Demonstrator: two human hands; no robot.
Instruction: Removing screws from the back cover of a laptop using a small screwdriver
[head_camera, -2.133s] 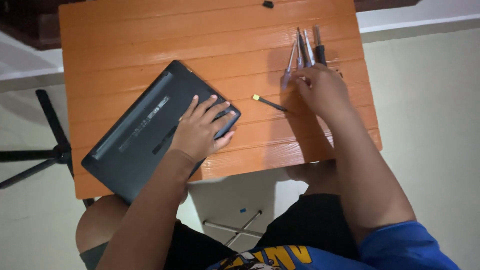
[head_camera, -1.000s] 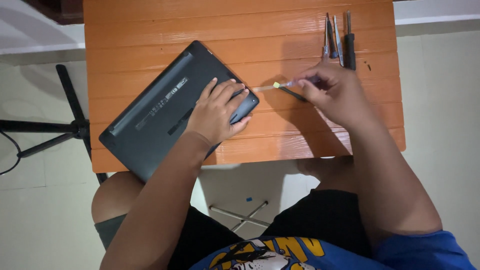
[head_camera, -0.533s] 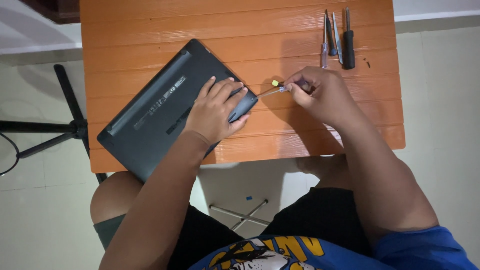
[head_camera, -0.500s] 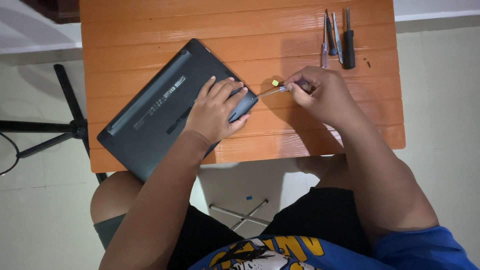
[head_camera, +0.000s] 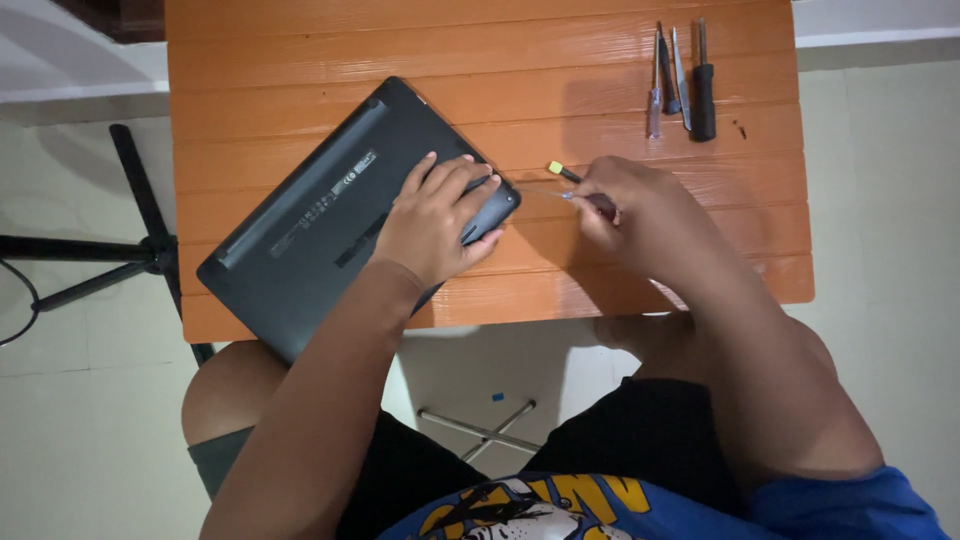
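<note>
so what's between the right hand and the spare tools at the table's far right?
Head view: only bare orange tabletop lies between the right hand, which grips a small screwdriver, and the row of spare tools. The left hand rests on the laptop.

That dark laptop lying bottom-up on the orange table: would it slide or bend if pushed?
The laptop looks like a rigid slab, so it would probably not bend. The glossy table may let it slide, which the left hand pressing its corner likely prevents. One corner overhangs the near edge, so it might tip.
</note>
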